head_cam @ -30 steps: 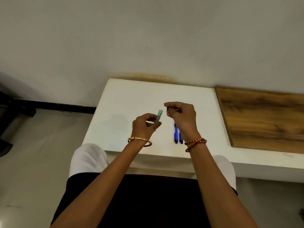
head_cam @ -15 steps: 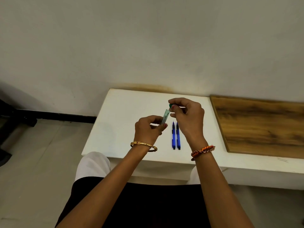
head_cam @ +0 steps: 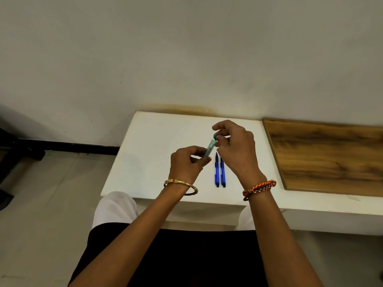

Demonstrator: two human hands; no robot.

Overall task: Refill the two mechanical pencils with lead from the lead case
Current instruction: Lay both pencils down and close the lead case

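Observation:
My left hand (head_cam: 187,165) pinches the lower end of a slim clear-green lead case (head_cam: 211,148), which is tilted up to the right above the white table (head_cam: 157,154). My right hand (head_cam: 236,148) holds the small green cap (head_cam: 217,137) at the case's upper end between thumb and fingers. Whether the cap is on or off the case I cannot tell. Two blue mechanical pencils (head_cam: 219,172) lie side by side on the table just under my right hand, tips pointing away from me.
A wooden board (head_cam: 327,156) lies on the table to the right of the pencils. A wall runs right behind the table. The table's left edge drops to a tiled floor with a dark bar (head_cam: 62,145) along the wall.
My hands came together: the cap in my right hand moved from apart to the top end of the case. The view shifted so both pencils now show fully.

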